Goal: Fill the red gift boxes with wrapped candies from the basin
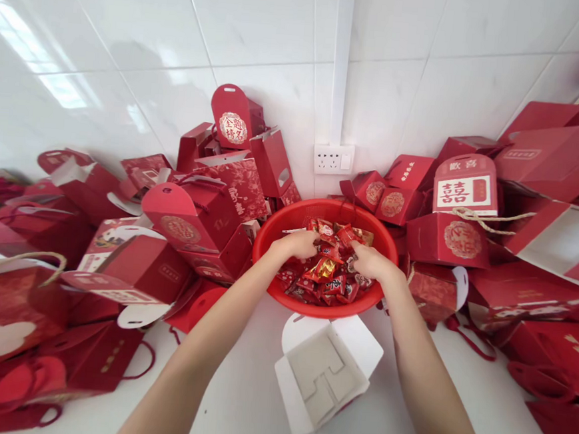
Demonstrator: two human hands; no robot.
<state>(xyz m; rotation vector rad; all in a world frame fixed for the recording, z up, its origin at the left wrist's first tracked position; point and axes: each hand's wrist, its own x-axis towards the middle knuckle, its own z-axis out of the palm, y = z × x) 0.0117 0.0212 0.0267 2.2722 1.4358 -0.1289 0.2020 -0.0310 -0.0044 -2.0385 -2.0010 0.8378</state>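
Note:
A red plastic basket [322, 308] holds a heap of wrapped candies [326, 271], mostly in red and gold wrappers. Both of my hands reach into it. At the left of the heap, my left hand [298, 244] has its fingers curled around candies, the fingertips partly hidden. Across from it, my right hand [370, 261] bends its fingers onto candies at the right side, where the grip is also partly covered. Just in front of the basket stands an open box [326, 374] with white flaps spread outward and a bare grey bottom inside.
Red gift boxes [189, 216] are piled on the left, some with cord handles. More red boxes [448, 239] crowd the right side. Behind the basket, a wall socket [333, 159] sits on the tiled wall [264, 34]. The white tabletop [241, 387] shows around the open box.

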